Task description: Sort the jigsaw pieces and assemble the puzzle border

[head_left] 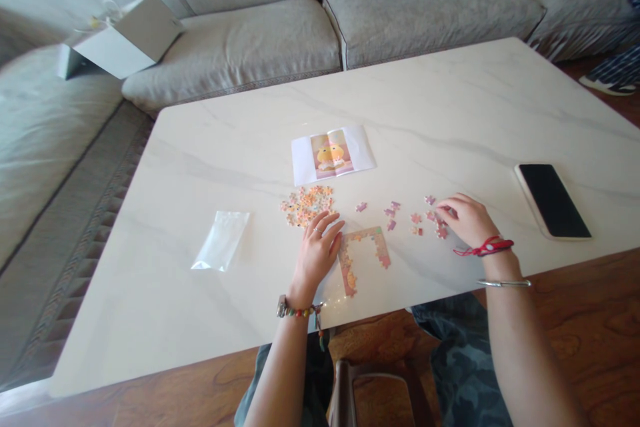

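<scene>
My left hand [320,248] rests with fingers apart on the table, between a pile of loose jigsaw pieces [306,205] and the partly joined jigsaw [346,260]. The joined pieces form a left side, a top edge and a short right side. My right hand [466,217] is bent with thumb and forefinger together over a small group of pinkish pieces [441,229]; whether a piece is between the fingertips is hidden. Several other loose pieces [389,212] lie between the hands. A creased picture sheet [332,153] with a yellow figure lies behind the pile.
A clear plastic bag [221,241] lies at the left on the marble-patterned table [200,160]. At the right is a dark-screened phone [554,201]. A grey sofa [250,40] with a white box [130,37] stands behind. Another person's leg [617,70] shows at far right.
</scene>
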The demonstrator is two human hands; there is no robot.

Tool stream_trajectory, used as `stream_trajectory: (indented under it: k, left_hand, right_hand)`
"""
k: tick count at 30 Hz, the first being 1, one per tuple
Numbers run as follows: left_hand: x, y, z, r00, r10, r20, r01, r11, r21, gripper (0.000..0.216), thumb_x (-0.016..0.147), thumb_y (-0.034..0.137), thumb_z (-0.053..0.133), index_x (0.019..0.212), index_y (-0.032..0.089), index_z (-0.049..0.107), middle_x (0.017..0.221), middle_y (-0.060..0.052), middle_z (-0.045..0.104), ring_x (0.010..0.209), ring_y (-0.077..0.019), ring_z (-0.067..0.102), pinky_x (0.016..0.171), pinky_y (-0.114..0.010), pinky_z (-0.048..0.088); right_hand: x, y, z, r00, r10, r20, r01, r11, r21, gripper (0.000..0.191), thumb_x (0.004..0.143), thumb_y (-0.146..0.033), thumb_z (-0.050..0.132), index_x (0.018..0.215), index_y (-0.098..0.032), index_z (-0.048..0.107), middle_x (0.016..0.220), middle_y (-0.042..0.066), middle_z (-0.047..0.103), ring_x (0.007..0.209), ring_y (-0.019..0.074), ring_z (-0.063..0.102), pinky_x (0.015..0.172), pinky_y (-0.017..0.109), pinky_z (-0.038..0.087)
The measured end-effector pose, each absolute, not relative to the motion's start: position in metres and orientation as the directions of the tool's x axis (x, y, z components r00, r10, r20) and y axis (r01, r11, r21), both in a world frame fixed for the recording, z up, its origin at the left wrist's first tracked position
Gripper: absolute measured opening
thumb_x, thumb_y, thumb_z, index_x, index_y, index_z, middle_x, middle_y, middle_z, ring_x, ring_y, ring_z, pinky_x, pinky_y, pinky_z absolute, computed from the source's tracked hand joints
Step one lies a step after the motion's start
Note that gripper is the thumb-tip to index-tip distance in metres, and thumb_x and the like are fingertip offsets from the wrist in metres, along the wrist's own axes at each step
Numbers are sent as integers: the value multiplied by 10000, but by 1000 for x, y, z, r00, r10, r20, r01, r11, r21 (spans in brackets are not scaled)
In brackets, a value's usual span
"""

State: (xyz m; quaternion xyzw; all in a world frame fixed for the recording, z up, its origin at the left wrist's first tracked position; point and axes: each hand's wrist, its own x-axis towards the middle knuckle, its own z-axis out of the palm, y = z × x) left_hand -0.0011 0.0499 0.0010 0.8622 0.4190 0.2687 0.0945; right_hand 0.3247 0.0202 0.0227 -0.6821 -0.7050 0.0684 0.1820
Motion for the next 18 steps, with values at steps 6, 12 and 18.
stream_trajectory:
  k: [6, 12, 18]
  left_hand:
    - [-1, 51, -2, 501, 768, 400, 667, -636, 387, 237, 839, 177, 461, 1059, 221, 538, 1136, -63, 553, 1160, -230, 417, 924, -458, 418]
    - [1, 52, -2, 506, 766, 395, 665, -639, 387, 224, 835, 173, 467, 1042, 211, 545, 1125, -65, 559, 1156, -231, 417, 925, -453, 419]
    - [2, 53, -3, 500, 767, 403, 664, -638, 390, 237, 840, 176, 445, 1049, 225, 546, 1127, -66, 557, 1154, -236, 422, 915, -474, 426]
  right_hand:
    - [343, 14, 27, 108, 969, 222, 943, -30, -330, 156, 751, -217, 471, 703, -179, 615, 706, 43, 603, 625, 150, 541, 635, 271, 431]
    - [354, 3, 29, 97, 995, 31, 886, -72, -458, 134, 711, -289, 532, 730, -196, 626, 697, 13, 613, 573, 125, 530, 593, 253, 440]
    - [352, -2, 30, -26, 995, -94, 844, -29, -536, 152, 679, -288, 559, 771, -203, 646, 698, 5, 604, 541, 103, 487, 541, 227, 420]
